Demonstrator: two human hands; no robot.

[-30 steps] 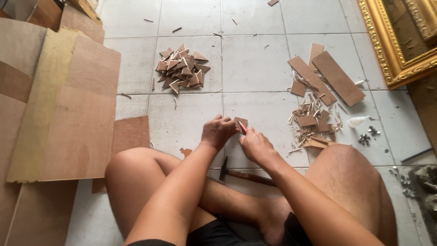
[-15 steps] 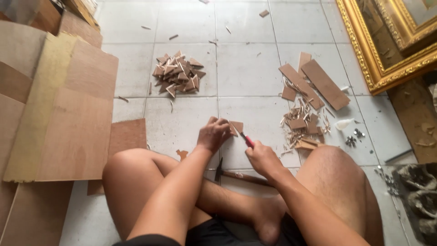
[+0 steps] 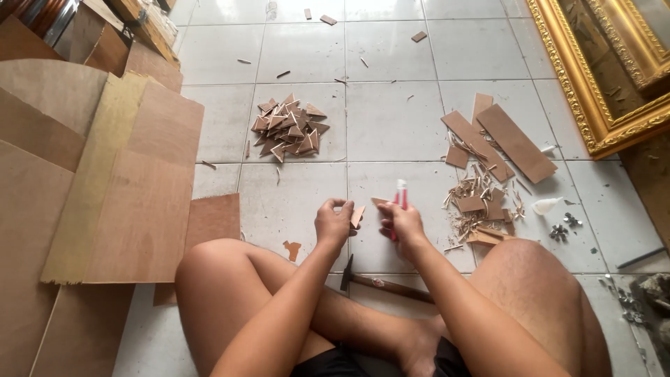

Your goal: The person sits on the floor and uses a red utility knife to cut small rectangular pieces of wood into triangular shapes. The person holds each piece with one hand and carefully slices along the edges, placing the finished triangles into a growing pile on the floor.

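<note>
I sit cross-legged on a white tiled floor. My left hand [image 3: 333, 222] pinches a small thin brown wood piece [image 3: 357, 216] between its fingertips. My right hand [image 3: 401, 225] is closed around a red-handled cutter [image 3: 400, 197], whose tip points away from me, and also touches a small brown piece [image 3: 380, 202]. The two hands are a few centimetres apart, above the floor in front of my knees. A hammer [image 3: 382, 284] lies on the floor just below the hands, between my legs.
A pile of small triangular wood pieces [image 3: 289, 128] lies ahead. Wood strips and scraps [image 3: 488, 164] lie to the right, with a small white bottle [image 3: 546, 205] and metal bits [image 3: 562, 229]. Large plywood sheets [image 3: 125, 188] sit left; a gilded frame [image 3: 593, 77] stands at the upper right.
My hands have separated: the left now holds a small cut piece apart from the right, which has drawn back with the cutter. The view has shifted slightly.
</note>
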